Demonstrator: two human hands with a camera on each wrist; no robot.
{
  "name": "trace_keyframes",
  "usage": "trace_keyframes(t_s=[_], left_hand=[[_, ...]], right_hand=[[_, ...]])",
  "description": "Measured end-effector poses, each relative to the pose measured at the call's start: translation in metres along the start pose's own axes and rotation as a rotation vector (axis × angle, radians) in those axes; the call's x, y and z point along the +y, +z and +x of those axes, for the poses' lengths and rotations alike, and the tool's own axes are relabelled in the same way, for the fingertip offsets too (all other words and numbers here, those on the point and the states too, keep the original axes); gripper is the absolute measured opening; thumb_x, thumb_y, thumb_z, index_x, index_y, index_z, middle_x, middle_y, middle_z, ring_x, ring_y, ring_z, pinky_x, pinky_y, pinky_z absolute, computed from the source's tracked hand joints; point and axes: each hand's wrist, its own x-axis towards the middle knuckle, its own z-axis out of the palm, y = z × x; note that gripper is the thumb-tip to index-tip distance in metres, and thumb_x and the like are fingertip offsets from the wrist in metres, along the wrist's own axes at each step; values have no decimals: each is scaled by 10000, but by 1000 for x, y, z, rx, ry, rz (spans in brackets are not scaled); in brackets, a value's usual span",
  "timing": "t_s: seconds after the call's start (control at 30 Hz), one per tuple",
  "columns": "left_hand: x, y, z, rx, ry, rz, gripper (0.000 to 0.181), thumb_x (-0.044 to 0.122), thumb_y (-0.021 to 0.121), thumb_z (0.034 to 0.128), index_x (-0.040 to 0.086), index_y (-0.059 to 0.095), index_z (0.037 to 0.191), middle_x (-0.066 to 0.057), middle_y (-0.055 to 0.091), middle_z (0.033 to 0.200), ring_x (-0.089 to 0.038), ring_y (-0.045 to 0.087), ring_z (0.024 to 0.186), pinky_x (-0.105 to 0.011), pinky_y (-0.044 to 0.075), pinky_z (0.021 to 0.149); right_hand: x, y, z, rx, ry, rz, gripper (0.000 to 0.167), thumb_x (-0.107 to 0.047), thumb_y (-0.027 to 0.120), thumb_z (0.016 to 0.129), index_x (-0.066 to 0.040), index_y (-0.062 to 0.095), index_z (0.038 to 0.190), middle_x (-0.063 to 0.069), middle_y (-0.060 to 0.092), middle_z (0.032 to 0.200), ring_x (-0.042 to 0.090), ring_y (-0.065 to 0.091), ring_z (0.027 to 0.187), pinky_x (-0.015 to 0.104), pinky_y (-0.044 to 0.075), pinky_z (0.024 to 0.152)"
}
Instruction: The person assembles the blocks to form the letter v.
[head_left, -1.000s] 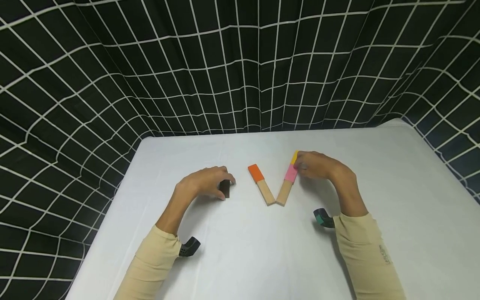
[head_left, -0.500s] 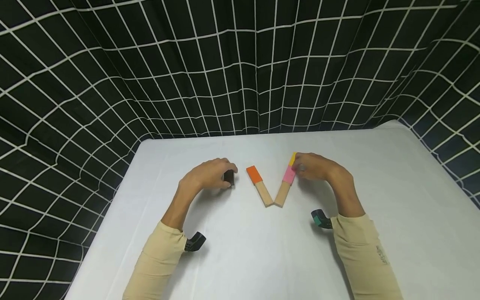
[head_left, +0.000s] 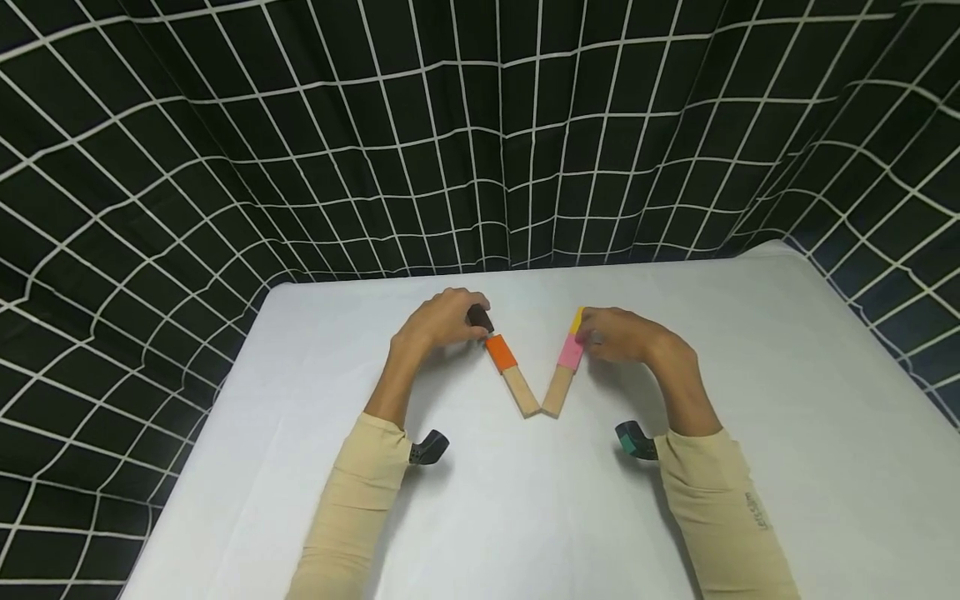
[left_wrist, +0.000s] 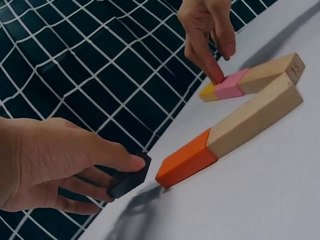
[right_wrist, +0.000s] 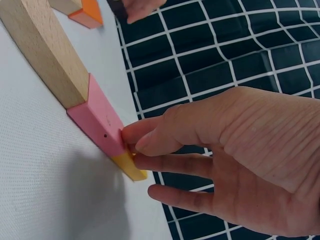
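My left hand pinches a small dark block between thumb and fingers. In the left wrist view, a narrow gap parts it from the outer end of an orange block. That orange block adjoins a plain wooden block. A second plain wooden block meets it at the near end, so the two rows form a V. On the right-hand row come a pink block and a yellow block. The fingertips of my right hand touch the pink block near the yellow one.
A white-covered table lies under the blocks. Dark netting-patterned cloth with white grid lines hangs behind it and along both sides. A black wrist camera sticks out from the left sleeve, another from the right.
My left hand has carried the dark block away from me and to the right, up to the orange block's outer end, tilting it on the way. My right hand has stayed at the pink block.
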Motion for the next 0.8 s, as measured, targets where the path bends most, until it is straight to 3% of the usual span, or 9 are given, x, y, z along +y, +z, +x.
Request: trace_keyframes(t_s=[0.23,0.47,0.63,0.8], left_hand=[[-7,11,6,-2,-40,-27,452,302,776,946,126,682,1351,-82,701,1319,-251,632,1177,-447,539,1063],[-8,18,10,45,-28,-41,439,316,730,987,116,671,1373,-127,666,1374,-285,639,1246,-470,530,1104],[-9,18,10,7,-19,-46,421,285,722,994,126,674,1381,-123,661,1376,-288,622,1284,-449,497,1153],[-9,18,10,-5,-4,-51,413,283,715,1000,129,675,1381,-115,673,1314,-273,632,1198,-429,514,1122]], right_hand=[[-3,1,3,-13,5,0,296,-5,583,940,3,767,1173,176,690,1251,396,629,1246,559,522,1094],[-3,0,0,-10,21,1,287,-18,604,935,-4,769,1168,169,693,1246,401,632,1255,565,526,1088],[-3,0,-1,-11,23,15,288,-21,602,928,-10,769,1163,170,692,1259,407,626,1262,569,524,1086],[-3,0,0,-8,28,6,276,-21,618,932,-10,770,1162,170,696,1261,406,628,1266,568,524,1091]])
